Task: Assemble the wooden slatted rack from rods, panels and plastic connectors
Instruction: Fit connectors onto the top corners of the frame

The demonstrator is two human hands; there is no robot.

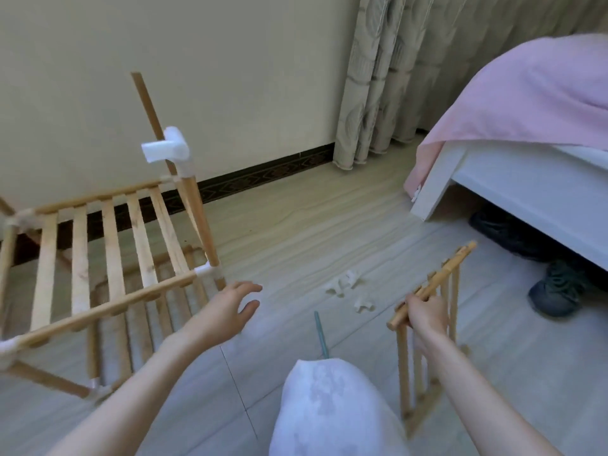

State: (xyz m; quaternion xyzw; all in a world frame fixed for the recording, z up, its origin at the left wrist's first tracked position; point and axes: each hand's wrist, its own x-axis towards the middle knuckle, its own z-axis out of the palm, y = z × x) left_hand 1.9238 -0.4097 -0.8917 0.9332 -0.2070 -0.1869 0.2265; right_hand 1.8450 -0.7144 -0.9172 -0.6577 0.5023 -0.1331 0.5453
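Wooden rack (108, 245) cut off left, right hand (424, 312) gripping blurred panel (424, 340)

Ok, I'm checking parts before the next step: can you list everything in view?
partly built rack: one, pale wood with white connectors, left on the floor
white connector: one, on the rack's far upright rod
slatted panel: one, pale wood, standing on edge at right
loose connectors: a few, white, on the floor in the middle
bed: one, white frame, pink cover, right
shoes: dark, by and under the bed
curtain: beige, behind
left hand: open, near the rack's corner
right hand: grips the panel's top rail
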